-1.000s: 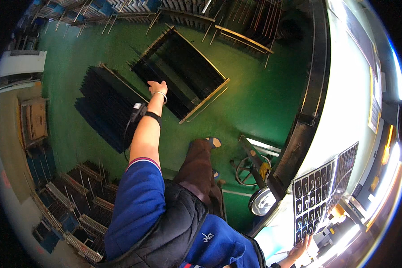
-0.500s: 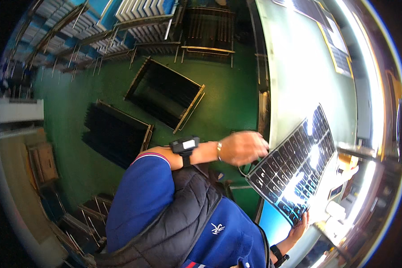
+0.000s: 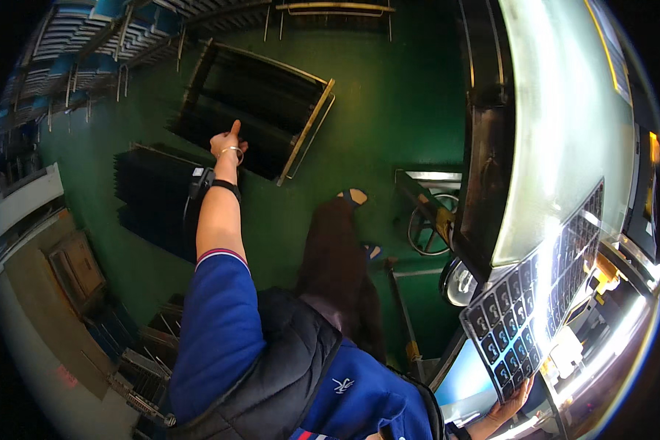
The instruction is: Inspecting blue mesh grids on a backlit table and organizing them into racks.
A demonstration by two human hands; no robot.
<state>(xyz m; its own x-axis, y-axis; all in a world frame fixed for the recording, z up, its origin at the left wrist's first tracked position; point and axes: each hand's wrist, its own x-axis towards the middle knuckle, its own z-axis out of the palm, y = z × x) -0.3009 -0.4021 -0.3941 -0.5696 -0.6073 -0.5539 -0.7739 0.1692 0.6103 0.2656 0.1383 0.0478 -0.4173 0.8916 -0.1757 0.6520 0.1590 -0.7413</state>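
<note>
A view from above, looking down over a person's own shoulders onto a green floor (image 3: 389, 125). The left hand (image 3: 227, 143) is stretched far out in front at the end of a straight arm, with a thin bangle and a dark wrist device just behind it. Its fingers are loosely curled with one raised, and it grips nothing. It hangs over the near edge of a metal-framed rack of dark panels (image 3: 260, 110) standing on the floor, though whether it touches that rack cannot be told from this angle. Just left of and nearer than the hand is a second stack of dark panels (image 3: 154, 198).

The right hand (image 3: 512, 405) is low and close to the body, far apart from the left. It is open-palmed under the bottom corner of a solar cell panel (image 3: 539, 290), a flat gridded sheet of dark squares that tilts up and away from that hand and shines under bright light. The hand supports the panel's lower edge; its fingers are partly hidden beneath it.

Between the two hands are the person's dark trouser leg and a sandalled foot (image 3: 353, 196). Beside the right hand runs a long, brightly lit workbench (image 3: 557, 132).
</note>
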